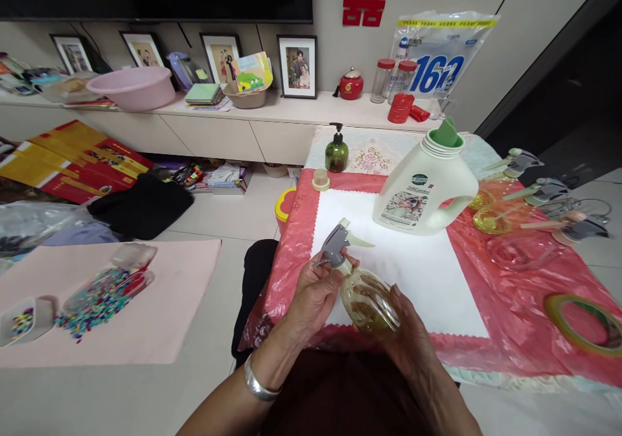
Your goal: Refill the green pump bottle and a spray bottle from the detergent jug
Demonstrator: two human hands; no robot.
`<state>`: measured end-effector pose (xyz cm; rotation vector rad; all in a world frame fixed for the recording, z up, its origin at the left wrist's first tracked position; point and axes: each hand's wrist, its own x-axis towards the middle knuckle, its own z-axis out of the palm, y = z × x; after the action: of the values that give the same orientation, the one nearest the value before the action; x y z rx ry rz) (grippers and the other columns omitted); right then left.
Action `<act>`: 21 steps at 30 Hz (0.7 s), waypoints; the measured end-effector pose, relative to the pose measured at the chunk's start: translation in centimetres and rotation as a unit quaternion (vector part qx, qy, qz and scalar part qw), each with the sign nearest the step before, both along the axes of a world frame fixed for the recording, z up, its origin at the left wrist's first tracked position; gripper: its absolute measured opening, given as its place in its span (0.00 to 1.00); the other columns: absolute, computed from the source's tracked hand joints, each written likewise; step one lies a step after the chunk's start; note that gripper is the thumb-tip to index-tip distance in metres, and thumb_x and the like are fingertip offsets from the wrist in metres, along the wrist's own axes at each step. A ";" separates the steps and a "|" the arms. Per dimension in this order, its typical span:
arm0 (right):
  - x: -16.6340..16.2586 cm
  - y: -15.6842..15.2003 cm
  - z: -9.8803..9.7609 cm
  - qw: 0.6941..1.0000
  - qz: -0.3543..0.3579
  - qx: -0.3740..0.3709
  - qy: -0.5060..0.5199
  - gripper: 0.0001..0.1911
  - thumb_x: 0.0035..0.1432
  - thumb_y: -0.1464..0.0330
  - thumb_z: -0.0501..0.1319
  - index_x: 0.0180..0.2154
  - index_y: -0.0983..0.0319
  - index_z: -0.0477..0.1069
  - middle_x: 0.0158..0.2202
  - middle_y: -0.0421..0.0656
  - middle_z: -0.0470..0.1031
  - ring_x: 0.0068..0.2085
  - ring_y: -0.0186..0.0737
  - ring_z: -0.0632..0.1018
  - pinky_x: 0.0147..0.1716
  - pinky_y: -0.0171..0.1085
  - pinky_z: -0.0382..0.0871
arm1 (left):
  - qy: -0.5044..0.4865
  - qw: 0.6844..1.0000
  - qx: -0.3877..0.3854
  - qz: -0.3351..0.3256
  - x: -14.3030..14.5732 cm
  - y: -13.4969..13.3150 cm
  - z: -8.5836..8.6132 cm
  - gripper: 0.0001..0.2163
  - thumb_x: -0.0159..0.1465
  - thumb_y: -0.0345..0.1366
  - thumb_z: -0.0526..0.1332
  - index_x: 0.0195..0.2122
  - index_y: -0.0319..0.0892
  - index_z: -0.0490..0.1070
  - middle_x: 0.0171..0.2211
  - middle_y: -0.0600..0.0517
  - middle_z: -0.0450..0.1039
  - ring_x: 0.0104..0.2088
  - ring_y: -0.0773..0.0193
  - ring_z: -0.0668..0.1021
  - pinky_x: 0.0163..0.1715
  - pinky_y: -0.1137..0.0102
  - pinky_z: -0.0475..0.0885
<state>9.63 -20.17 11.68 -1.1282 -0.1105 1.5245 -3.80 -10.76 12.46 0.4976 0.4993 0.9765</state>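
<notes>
A clear spray bottle [370, 300] is tilted in front of me, its grey trigger head [335, 245] pointing up and left. My left hand [315, 290] has its fingers closed round the collar under the trigger head. Around the lower body of the bottle wraps my right hand [411, 326]. Beyond my hands a large white detergent jug [427, 190] stands upright, its mouth uncapped with a green spout showing. A pale round cap [321, 180] lies at the far left of the white sheet [437, 280], close to a green pump bottle [337, 154].
Several spray bottles [525, 251] stand at the right of the red plastic cover [466, 241], near a tape roll [586, 322]. Left on the floor, a pink mat [189, 293] bears spilled coloured beads [100, 300]. A cabinet [214, 131] with photo frames runs along the wall.
</notes>
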 end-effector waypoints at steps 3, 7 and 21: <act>0.0 -0.1 0.0 1.000 0.002 -0.012 0.022 0.28 0.50 0.45 0.66 0.45 0.57 0.78 0.47 0.49 0.81 0.43 0.51 0.80 0.42 0.50 0.73 | -0.007 1.000 0.007 -0.007 -0.2 0.0 0.1 0.14 0.47 0.34 0.79 0.33 0.42 0.78 0.39 0.53 0.80 0.42 0.62 0.81 0.56 0.61 0.70; 0.0 0.0 0.2 0.997 0.011 -0.024 0.066 0.28 0.50 0.44 0.65 0.44 0.58 0.79 0.45 0.49 0.82 0.40 0.48 0.80 0.38 0.48 0.74 | -0.007 1.000 0.018 -0.024 -0.4 0.1 0.2 0.14 0.48 0.36 0.79 0.30 0.40 0.77 0.40 0.51 0.80 0.45 0.59 0.81 0.54 0.63 0.71; -0.4 -0.2 -0.2 0.999 -0.032 0.020 -0.022 0.26 0.48 0.49 0.70 0.48 0.52 0.77 0.47 0.44 0.80 0.42 0.46 0.80 0.38 0.44 0.75 | 0.088 0.996 -0.033 0.005 -0.2 0.3 0.9 0.23 0.41 0.36 0.81 0.39 0.40 0.79 0.34 0.51 0.82 0.37 0.65 0.81 0.44 0.70 0.72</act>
<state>9.27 -20.35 11.53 -1.1243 -0.1332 1.4354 -3.96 -10.50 13.39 0.5238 0.6904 0.9278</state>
